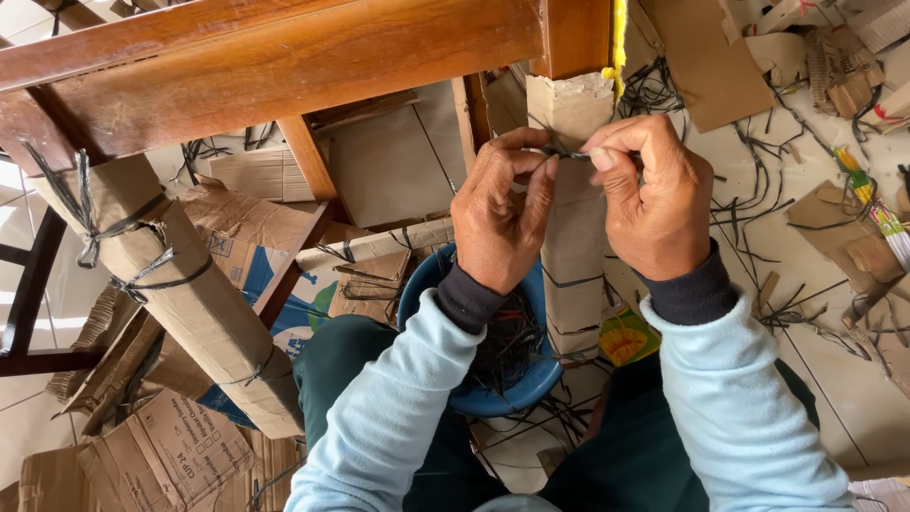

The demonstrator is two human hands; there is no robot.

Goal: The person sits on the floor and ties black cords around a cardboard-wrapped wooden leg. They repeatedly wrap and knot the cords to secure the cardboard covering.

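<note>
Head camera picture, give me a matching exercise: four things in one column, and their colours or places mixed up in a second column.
1 bowl
2 sleeves
3 cardboard-wrapped leg
4 strap

a light blue
b pinched by left hand and right hand
c deep blue, holding dark strips
d between the forearms

Pairs: 1-c, 2-a, 3-d, 4-b

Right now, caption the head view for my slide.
Both hands, left and right, pinch a black tie around a cardboard-wrapped table leg.
</note>
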